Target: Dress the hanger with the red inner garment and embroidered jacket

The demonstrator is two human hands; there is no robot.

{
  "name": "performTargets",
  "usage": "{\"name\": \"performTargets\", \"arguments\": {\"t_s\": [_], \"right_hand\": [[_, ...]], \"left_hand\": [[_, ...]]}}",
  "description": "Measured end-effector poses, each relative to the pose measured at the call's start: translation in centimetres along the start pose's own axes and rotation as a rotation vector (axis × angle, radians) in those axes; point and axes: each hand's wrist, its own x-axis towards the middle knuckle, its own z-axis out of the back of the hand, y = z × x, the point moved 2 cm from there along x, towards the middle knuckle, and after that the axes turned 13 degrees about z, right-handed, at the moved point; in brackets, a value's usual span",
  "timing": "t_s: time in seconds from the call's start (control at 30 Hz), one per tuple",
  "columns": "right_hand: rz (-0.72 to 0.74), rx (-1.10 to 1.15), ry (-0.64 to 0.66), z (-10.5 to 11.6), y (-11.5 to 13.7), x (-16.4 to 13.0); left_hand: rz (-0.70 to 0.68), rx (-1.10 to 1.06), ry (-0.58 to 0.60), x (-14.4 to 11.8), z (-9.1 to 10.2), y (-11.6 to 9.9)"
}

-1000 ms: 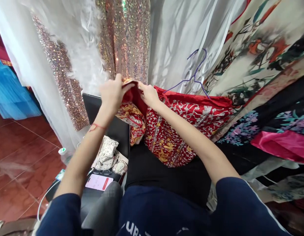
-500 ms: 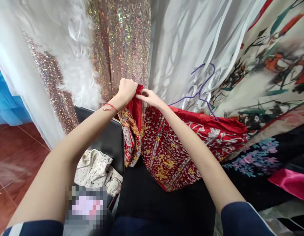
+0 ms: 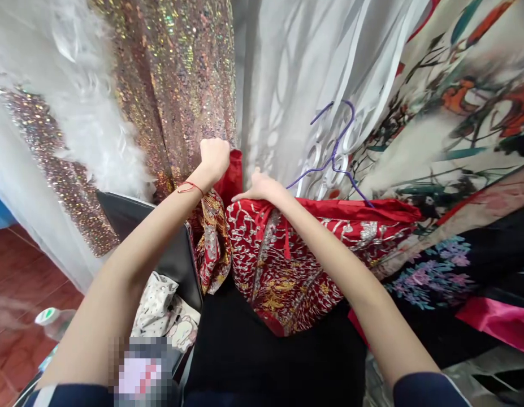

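Observation:
A red embroidered skirt (image 3: 282,282) with silver and gold thread lies across my lap, its plain red band along the top. My left hand (image 3: 215,157), a red string at its wrist, is a fist around the red edge at the left end. At the top edge, a short way to the right, my right hand (image 3: 264,187) grips the band with the thumb pointing left; its other fingers are partly hidden. A small red tassel (image 3: 287,246) hangs below the band. The purple hanger (image 3: 333,161) stands at the skirt's right part, its hook up.
Sequined fabric (image 3: 194,73), white feathers (image 3: 87,113) and white sheer cloth (image 3: 278,73) hang ahead. Floral-print fabric (image 3: 469,113) is at right. A black panel (image 3: 177,265), spotted cloth (image 3: 155,299) and a plastic bottle (image 3: 60,322) are at left.
My right hand has left the spot beside my left fist and moved right along the top band. The gap between the hands is wider, and the tassel now shows. The view has shifted slightly.

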Motion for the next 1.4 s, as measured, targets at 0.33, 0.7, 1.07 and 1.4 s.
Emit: {"name": "performTargets", "arguments": {"t_s": [0.33,0.7,1.07,1.4], "right_hand": [[-0.132,-0.172,-0.531,5.0,-2.9,-0.1],[-0.038,-0.357,-0.22,6.9,-1.7,-2.7],[0.338,-0.421,-0.676,9.6,-3.9,-12.3],[0.025,0.458,-0.109,11.6,-12.9,-14.7]], "left_hand": [[-0.103,0.129,0.033,-4.9,2.2,-3.8],[-0.015,0.159,0.25,-6.9,-0.8,0.5],[0.166,-0.922,0.641,-2.0,-1.5,-1.6],[0.161,-0.787,0.602,-4.7,0.7,-8.5]]}}
